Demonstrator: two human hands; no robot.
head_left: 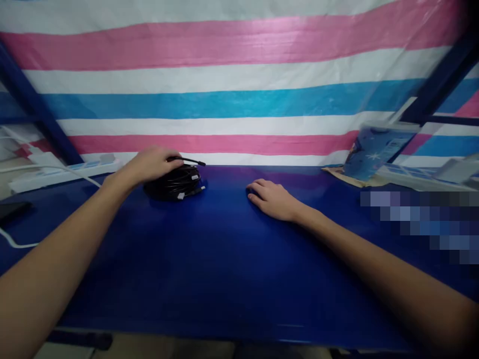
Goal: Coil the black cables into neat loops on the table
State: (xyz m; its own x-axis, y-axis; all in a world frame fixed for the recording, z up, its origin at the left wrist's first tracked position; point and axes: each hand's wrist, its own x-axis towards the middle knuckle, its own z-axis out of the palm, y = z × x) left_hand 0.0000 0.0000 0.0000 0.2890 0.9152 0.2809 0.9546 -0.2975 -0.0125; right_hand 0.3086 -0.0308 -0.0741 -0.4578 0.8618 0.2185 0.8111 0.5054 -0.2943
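Note:
A pile of coiled black cables (pixel 172 183) lies on the blue table (pixel 194 264), left of the middle, with several pale connector ends showing on its right side. My left hand (pixel 155 162) is over the top of this pile. Its fingers and thumb close on one black cable (pixel 192 160), whose dark tip sticks out to the right. The undersides of those fingers are hidden. Resting on the tabletop to the right of the pile is my right hand (pixel 273 199), palm down, fingers loosely bent and a little apart, with nothing visible in it.
A white power strip (pixel 63 174) with a white cord (pixel 78 175) is at the back left. A dark flat object (pixel 15 212) lies at the left edge. At the back right stands a blue printed bag (pixel 374 152). A striped sheet (pixel 232 104) hangs behind the table.

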